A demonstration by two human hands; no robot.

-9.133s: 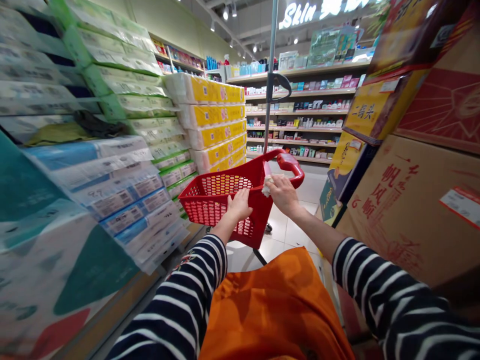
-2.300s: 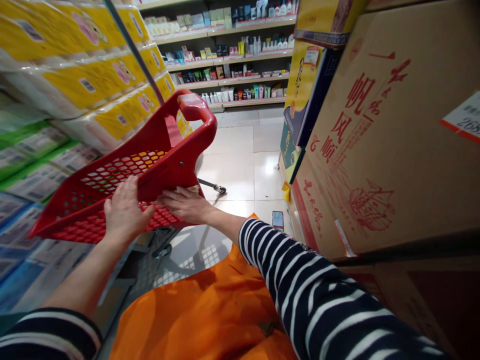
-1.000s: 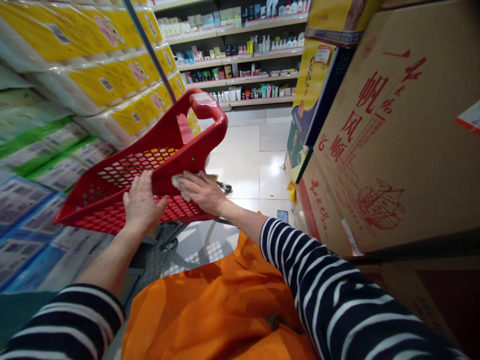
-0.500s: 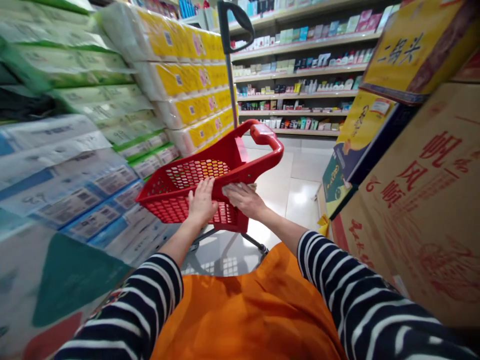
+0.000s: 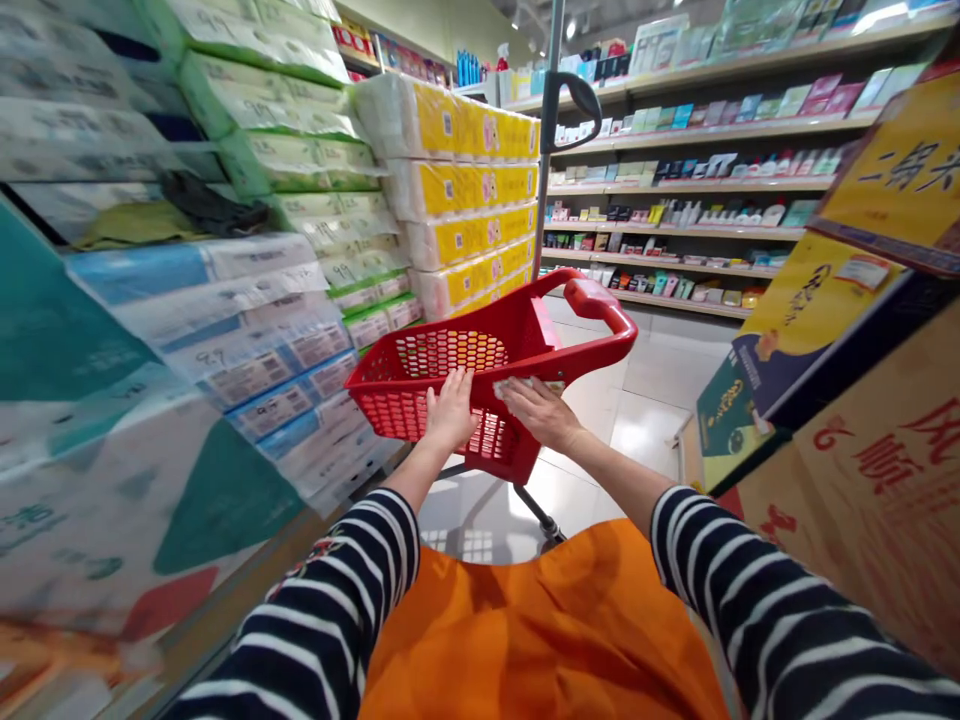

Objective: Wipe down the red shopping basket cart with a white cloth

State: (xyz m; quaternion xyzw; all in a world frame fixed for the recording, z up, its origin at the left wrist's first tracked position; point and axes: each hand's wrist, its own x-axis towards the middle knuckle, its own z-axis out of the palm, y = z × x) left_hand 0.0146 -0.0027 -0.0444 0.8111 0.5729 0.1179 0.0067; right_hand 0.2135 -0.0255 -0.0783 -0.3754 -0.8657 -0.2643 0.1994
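Red cart (image 5: 525,365) left of "风顺" carton (image 5: 892,540)

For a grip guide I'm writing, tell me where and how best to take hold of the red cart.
Take the handle of the red cart, probably from the person's right: it juts out at that end as a rounded bar, with an open gap inside it to wrap through. The right hand, at the cart's near side, is closest.

Bright; glare on floor (image 5: 637,425); edges stretched, blurred
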